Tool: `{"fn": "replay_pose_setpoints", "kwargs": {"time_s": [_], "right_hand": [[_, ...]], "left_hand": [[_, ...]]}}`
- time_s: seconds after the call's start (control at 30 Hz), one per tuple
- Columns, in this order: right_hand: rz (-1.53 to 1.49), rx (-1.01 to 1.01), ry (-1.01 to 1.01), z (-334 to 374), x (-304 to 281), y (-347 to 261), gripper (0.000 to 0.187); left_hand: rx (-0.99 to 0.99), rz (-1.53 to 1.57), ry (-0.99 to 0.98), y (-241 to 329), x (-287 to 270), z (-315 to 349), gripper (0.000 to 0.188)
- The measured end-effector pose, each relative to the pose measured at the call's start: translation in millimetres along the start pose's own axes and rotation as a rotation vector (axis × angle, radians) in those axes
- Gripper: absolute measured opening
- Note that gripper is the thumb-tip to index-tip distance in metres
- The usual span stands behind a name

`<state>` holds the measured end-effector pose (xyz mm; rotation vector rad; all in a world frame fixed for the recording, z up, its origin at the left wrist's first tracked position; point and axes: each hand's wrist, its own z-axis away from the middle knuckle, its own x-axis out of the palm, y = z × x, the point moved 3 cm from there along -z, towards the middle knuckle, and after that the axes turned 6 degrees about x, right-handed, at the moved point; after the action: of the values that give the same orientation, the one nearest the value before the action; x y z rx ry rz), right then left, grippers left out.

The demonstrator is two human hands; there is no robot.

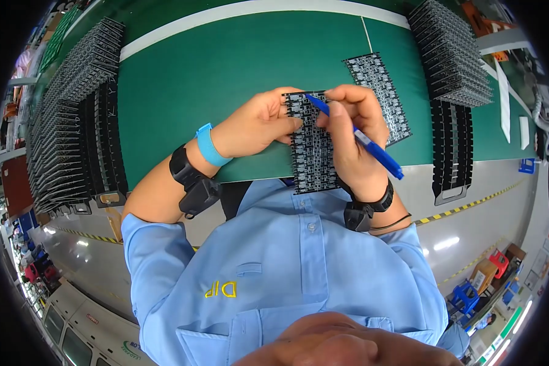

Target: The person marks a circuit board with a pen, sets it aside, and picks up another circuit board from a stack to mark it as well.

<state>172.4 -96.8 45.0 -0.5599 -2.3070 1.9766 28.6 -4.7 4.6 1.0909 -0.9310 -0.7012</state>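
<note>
**Pen on the panel**

We hold a black circuit panel (311, 152) upright between us and the green mat (226, 79), its long side running from the mat's near edge up toward our fingers. Our left hand (256, 125) grips the panel's upper left edge, fingers curled narrow around it, thumb laid across the face. Our right hand (354, 137) is closed around a blue pen (360, 139), held in a writing grip; the pen's tip touches the panel near its top edge, while the barrel slants down and to the right past our wrist. The heel of the right hand covers the panel's right side.

A blue band (210, 145) sits on our left wrist with a black strap unit (192, 183) just behind it; a black strap (372, 207) circles the right wrist. Our sleeves are light blue.

A second panel (381, 91) lies flat on the mat, just beyond the right hand and apart from it. Racks of stacked black panels stand on both sides: a long one on the left (73, 122) and another on the right (451, 67), both well apart from our hands
</note>
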Motion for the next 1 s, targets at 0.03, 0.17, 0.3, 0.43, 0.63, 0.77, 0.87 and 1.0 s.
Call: {"fn": "replay_pose_setpoints", "kwargs": {"time_s": [0.03, 0.17, 0.3, 0.43, 0.63, 0.77, 0.87, 1.0], "right_hand": [[-0.073, 0.05, 0.031, -1.6, 4.5, 4.1, 0.007], [-0.129, 0.038, 0.048, -4.4, 12.5, 13.4, 0.01], [-0.01, -0.067, 0.069, -2.4, 7.0, 18.4, 0.018], [0.072, -0.134, 0.105, -2.1, 5.2, 17.8, 0.024], [0.094, -0.165, 0.111, -4.6, 7.0, 14.8, 0.026], [0.12, -0.159, 0.102, -5.3, 9.0, 16.5, 0.026], [0.129, -0.175, 0.103, -5.4, 9.9, 15.7, 0.026], [0.162, -0.193, 0.112, -5.9, 11.0, 13.5, 0.026]], "left_hand": [[-0.016, -0.017, 0.007, -0.3, 0.1, 0.2, 0.043], [0.041, -0.006, 0.063, -8.2, 1.4, 1.7, 0.046], [0.046, -0.03, -0.005, -5.0, -0.1, 3.6, 0.044], [0.024, -0.005, -0.004, -5.9, 0.0, 2.4, 0.046], [0.043, -0.009, -0.028, -3.3, -0.3, 2.0, 0.048], [0.039, -0.019, -0.034, -4.1, -0.5, 2.3, 0.048], [0.039, -0.033, -0.034, -4.2, -0.5, 2.6, 0.049], [0.062, -0.018, -0.048, -2.8, 0.7, 2.8, 0.049]]}}
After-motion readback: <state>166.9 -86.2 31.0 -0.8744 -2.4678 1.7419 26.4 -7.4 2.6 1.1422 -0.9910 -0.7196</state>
